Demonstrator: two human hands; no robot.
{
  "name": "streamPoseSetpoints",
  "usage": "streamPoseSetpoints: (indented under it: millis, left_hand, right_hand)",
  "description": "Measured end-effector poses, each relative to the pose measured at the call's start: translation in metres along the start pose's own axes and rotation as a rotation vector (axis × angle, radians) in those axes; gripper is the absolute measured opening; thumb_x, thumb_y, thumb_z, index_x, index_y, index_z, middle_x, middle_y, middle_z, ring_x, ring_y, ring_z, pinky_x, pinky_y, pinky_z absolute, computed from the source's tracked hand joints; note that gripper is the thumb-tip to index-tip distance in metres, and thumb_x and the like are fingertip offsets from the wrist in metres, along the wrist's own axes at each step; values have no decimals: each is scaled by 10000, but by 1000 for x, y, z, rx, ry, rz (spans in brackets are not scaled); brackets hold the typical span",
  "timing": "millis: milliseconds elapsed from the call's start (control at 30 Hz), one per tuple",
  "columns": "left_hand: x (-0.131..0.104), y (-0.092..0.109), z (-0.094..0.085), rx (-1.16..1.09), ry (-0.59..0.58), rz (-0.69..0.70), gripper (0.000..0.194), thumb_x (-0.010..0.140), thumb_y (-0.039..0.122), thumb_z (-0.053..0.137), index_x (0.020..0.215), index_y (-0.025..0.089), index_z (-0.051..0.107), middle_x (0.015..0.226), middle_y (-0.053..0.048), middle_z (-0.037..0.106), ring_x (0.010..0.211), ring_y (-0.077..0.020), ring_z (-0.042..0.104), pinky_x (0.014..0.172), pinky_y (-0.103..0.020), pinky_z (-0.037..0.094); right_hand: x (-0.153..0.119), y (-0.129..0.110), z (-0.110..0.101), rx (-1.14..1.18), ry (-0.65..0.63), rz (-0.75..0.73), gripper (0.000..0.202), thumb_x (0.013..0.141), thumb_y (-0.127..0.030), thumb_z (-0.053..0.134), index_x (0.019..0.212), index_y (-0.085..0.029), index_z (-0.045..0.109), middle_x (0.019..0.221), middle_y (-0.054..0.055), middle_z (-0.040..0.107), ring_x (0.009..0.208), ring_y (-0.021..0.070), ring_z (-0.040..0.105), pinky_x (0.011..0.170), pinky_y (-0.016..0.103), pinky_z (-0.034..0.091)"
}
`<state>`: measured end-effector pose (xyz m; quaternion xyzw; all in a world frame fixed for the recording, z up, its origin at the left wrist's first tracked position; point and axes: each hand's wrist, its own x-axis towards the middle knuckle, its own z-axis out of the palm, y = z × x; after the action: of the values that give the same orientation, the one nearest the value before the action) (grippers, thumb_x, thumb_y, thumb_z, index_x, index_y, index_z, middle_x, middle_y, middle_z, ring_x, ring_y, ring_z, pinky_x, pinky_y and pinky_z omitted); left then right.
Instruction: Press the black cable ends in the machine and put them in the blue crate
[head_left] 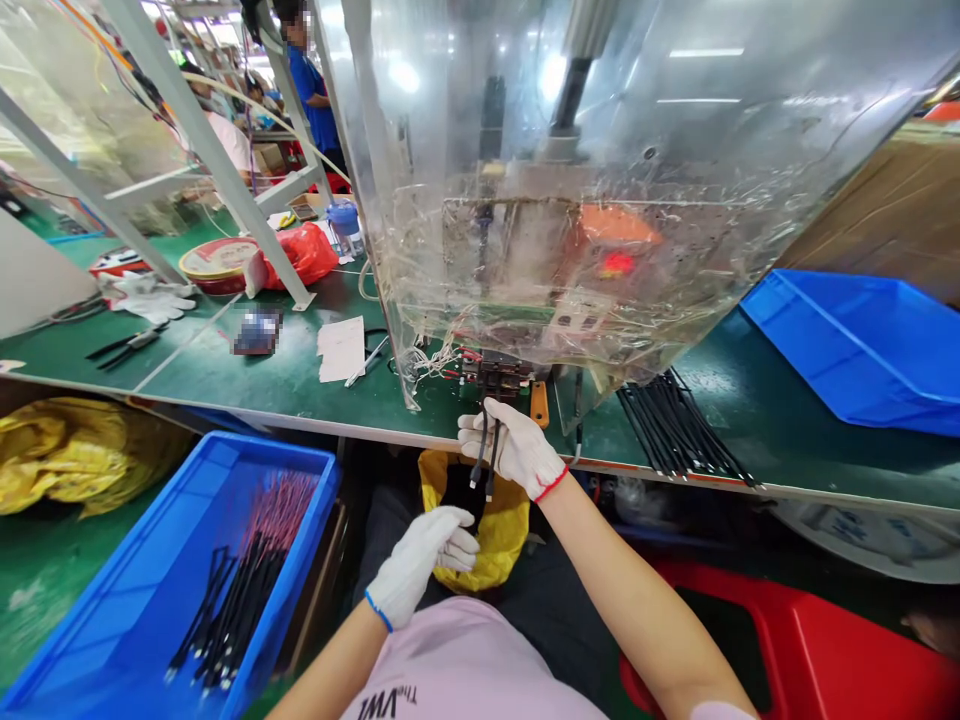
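The gloved right hand [517, 450] is closed, thumb against fingers, on two black cables [492, 475], their ends hanging below its fingertips and a dark fixture [499, 370] just beyond it at the bench [300, 385] edge. I note the gloved left hand [424, 565] nearer the body, fingers slack and parted, beside a yellow bag [499, 545]. More black leads [675, 425] lie right of the right hand; a blue bin [135, 620] stands left of the left.

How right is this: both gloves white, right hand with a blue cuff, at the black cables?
Not quite: in the head view the right hand has a red cuff. Both gloves are white, and that hand is at the black cables.
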<state>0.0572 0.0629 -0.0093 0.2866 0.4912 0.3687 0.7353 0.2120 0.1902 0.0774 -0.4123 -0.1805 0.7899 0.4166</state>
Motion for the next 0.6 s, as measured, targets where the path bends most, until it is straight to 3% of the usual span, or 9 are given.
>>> streamPoseSetpoints:
  millis: [600]
  left_hand:
    - [1,9,0,5,22,-1,497,752,533,680,998,104,634,779,-89,703,664,-177,664,693,-328,539]
  right_hand:
    - [-1,-5,7,18,70,31,394,955,-302,436,649,-119,603,807,139,731,653,177,693,704,327,588]
